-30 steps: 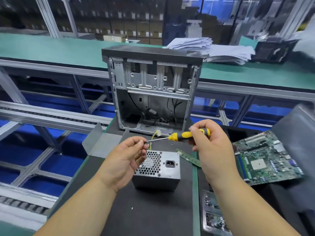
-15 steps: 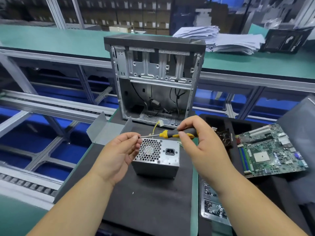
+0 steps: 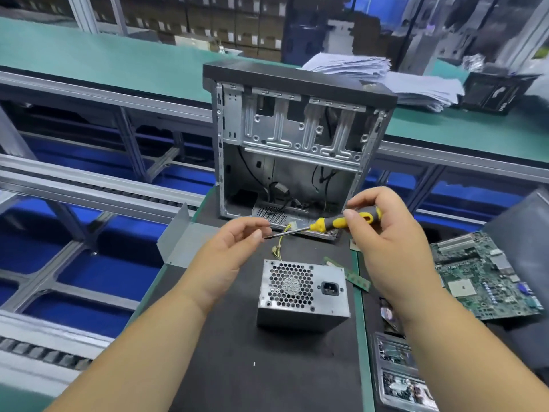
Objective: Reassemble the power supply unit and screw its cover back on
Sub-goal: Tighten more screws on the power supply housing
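Both bare forearms reach forward from the bottom edge, wrists raised and hands held level in mid-air. The right hand [image 3: 386, 233] curls its fingers and thumb round a screwdriver handle [image 3: 347, 221]. The left hand [image 3: 228, 248] faces it, thumb and forefinger pinched at the tip of the shaft, other fingers loosely bent

Hands: holding the screwdriver [image 3: 335, 223] higher, away from the power supply unit [image 3: 303, 295] now.
Left hand [image 3: 228, 257]: still pinching the tip.
Right hand [image 3: 386, 233]: still gripping the handle.
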{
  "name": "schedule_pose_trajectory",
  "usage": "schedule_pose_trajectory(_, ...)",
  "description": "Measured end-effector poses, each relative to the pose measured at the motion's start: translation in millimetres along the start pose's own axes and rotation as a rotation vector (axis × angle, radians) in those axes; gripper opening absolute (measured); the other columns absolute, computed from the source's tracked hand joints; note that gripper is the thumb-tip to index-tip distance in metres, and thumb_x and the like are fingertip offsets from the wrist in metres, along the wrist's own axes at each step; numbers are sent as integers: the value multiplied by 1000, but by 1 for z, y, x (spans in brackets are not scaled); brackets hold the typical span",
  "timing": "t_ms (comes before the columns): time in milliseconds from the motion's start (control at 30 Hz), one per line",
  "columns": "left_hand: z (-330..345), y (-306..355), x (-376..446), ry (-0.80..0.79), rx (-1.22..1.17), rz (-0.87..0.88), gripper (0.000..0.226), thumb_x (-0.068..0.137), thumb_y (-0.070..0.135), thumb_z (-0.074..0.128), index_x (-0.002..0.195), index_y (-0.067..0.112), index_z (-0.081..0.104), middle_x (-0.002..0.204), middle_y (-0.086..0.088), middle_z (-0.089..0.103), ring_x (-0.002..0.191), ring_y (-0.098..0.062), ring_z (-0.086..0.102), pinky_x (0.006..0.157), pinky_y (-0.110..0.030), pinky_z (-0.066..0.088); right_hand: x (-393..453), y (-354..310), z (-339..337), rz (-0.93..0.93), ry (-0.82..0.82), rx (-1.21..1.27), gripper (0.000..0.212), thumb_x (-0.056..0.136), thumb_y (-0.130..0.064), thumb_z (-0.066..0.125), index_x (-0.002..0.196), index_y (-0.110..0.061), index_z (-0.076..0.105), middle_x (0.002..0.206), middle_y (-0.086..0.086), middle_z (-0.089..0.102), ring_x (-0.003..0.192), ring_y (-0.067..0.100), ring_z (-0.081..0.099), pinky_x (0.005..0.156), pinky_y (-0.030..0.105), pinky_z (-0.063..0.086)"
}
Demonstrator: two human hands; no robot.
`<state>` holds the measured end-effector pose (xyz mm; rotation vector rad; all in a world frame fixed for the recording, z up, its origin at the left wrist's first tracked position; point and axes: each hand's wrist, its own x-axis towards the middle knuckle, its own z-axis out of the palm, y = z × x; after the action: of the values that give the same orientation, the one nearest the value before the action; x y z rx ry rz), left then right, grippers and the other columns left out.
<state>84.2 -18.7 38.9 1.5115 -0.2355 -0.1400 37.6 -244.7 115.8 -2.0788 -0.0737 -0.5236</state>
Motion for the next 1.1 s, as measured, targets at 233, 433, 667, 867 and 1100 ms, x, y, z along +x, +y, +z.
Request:
schedule_pose_trajectory(233, -3, -50, 26, -146, 533, -139, 36, 79, 29, 74, 109, 44, 59, 116, 17, 60, 105, 2, 57, 97, -28, 48, 18, -16, 16, -90, -196, -468, 13, 91, -31, 58, 94, -36, 46, 69, -9, 53, 68, 6, 49, 50, 19, 34)
schedule_pose_trajectory(433, -1, -62, 33, -188, 475, -158, 25, 78, 35, 75, 94, 50, 63, 101, 23, 65, 81, -4, 59, 80, -23, 51, 23, -21, 39, -128, -292, -612, 14, 93, -33, 57, 95, -35, 44, 65, -10, 48, 69, 5, 48, 48, 22, 30)
schedule_pose_trajectory(667, -5, -67, 35, -177, 363, -151, 25, 74, 30, 81, 89, 39, 64, 96, 10, 65, 68, -1, 51, 74, -23, 52, 28, -26, 55, -104, -341, -675, 10, 95, -32, 54, 99, -31, 45, 69, -11, 49, 62, 7, 47, 51, 24, 34)
schedule_pose_trajectory(867, -2, -72, 38, -143, 328, -177, 23, 74, 22, 83, 81, 33, 64, 75, 9, 58, 58, 2, 46, 60, -12, 46, 44, -44, 59, -166, -545, -793, 14, 95, -33, 56, 94, -34, 42, 83, -16, 47, 72, 2, 47, 55, 17, 29)
schedule_pose_trajectory(1100, -2, -70, 44, -172, 327, -236, 22, 73, 21, 84, 78, 30, 64, 74, 3, 57, 55, -4, 49, 56, -16, 46, 58, -56, 76, -118, -424, -1251, 51, 96, -62, 34, 65, -22, 40, 62, -6, 45, 56, 16, 39, 48, 26, 25)
